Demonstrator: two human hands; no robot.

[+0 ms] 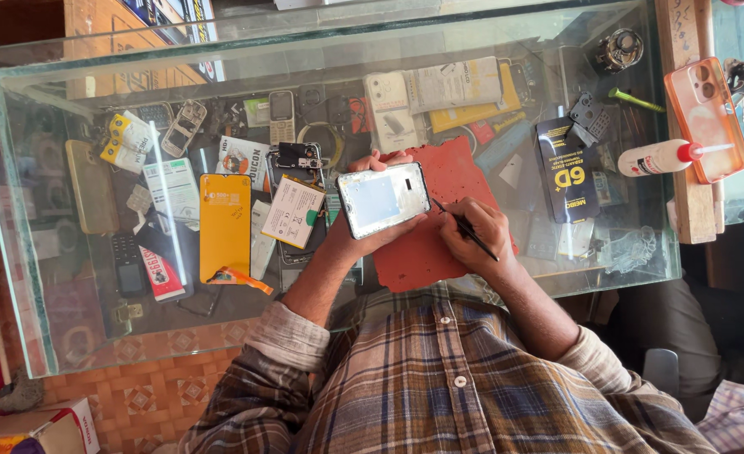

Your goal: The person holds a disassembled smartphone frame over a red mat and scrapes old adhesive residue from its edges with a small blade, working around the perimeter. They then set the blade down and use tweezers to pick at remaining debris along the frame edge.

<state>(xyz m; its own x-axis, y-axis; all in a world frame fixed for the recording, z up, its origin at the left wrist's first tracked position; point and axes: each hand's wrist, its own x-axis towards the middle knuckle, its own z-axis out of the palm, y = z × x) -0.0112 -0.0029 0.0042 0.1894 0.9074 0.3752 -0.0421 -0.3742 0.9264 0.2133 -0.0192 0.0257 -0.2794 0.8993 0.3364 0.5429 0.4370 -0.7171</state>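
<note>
We are cradling the phone (pixel 383 199) in our left hand (pixel 357 231), fingers wrapping its edges, above the red mat (pixel 452 181) on the glass bench (pixel 18 219). Our right hand (pixel 473 235) is pinching a thin dark tool (pixel 464 225) at the phone's edge; a slip could be gouging it.

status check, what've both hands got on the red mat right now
Left hand grips opened phone, tilted over red mat. Right hand holds thin dark tool, tip at phone's edge. Nothing between them; orange phone screen lies clear alongside.
</note>
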